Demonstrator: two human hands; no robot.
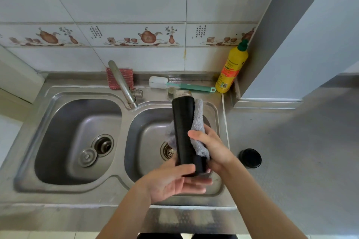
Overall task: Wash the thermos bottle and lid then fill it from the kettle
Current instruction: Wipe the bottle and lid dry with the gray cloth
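A tall black thermos bottle [183, 128] with a steel mouth pointing away from me hangs over the right sink basin [147, 141]. My left hand [172, 182] cups its base from below. A grey cloth [199, 122] is pressed against the bottle's right side by my right hand [211, 147], whose fingers curl over both. The black lid [250, 158] stands alone on the counter to the right of the sink. No kettle is in view.
The faucet [124, 85] leans between the two basins, with a red scrub pad [120, 78] behind it. A bottle brush [174, 84] with a green handle lies on the back ledge beside a yellow detergent bottle [232, 68]. The left basin [77, 141] holds a loose drain plug [87, 157].
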